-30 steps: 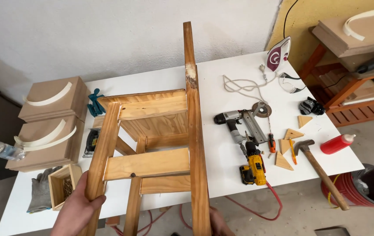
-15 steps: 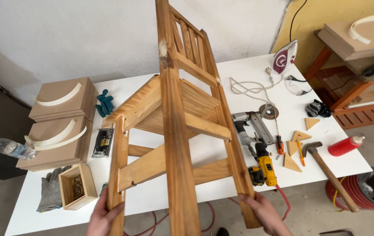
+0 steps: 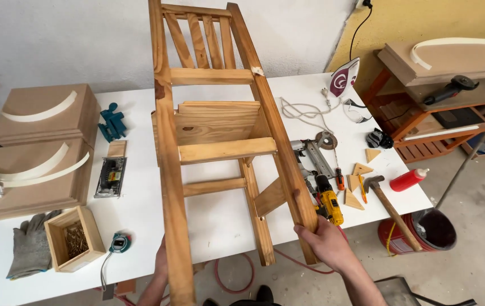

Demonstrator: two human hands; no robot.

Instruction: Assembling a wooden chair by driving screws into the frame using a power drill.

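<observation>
Two hands on one wooden chair (image 3: 219,136), held above the white table (image 3: 140,215) with its legs toward the camera and its slatted back toward the wall.

Containers: small open wooden box (image 3: 74,239) at the near left of the table, holding what looks like nails or screws, too small to be sure. Grey gloves (image 3: 30,249) just beside it on the left, tape measure (image 3: 118,243) just right of it. Red bucket (image 3: 418,235) on the floor past the table's right end; contents not readable.

Room: bare table strip runs under the chair. Right side is crowded: yellow drill (image 3: 329,203), nail gun (image 3: 313,158), hammer (image 3: 389,207), wooden triangles (image 3: 361,170), red bottle (image 3: 409,180). Two brown boxes (image 3: 38,147) are stacked at the left edge. Chair's near legs overhang the table's front edge.

Hands: right hand (image 3: 323,242) is closed around the lower end of the right rail, forearm coming up from bottom right. Left hand (image 3: 161,266) is mostly hidden behind the left rail and seems to grip it from behind; can't tell how far the fingers close.
</observation>
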